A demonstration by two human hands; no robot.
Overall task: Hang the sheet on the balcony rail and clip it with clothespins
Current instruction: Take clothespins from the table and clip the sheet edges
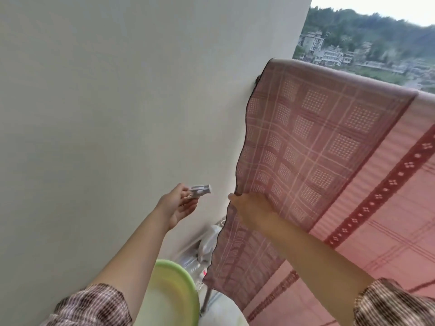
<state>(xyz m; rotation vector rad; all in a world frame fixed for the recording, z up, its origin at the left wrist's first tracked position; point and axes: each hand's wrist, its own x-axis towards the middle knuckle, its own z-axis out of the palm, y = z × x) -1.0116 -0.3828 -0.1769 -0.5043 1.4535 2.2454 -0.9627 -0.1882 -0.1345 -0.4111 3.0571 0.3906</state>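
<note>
White wall (117, 90) fills the left of the balcony, with hills and buildings beyond. Over the rail, which it hides, the pink checked sheet (306, 137) is already draped, and it hangs down on the near side close to the wall. Low down, the right grip (251, 210) grasps the sheet's left edge and holds it out. Beside that edge the left grip (180, 204) pinches a pale clothespin (200, 190) in the air, touching no cloth. No pin shows on the stretch of sheet in view. So the hanging looks done and the clipping seems not yet begun here; the rail's far right is out of view. Below sits a green basin (174, 285).
</note>
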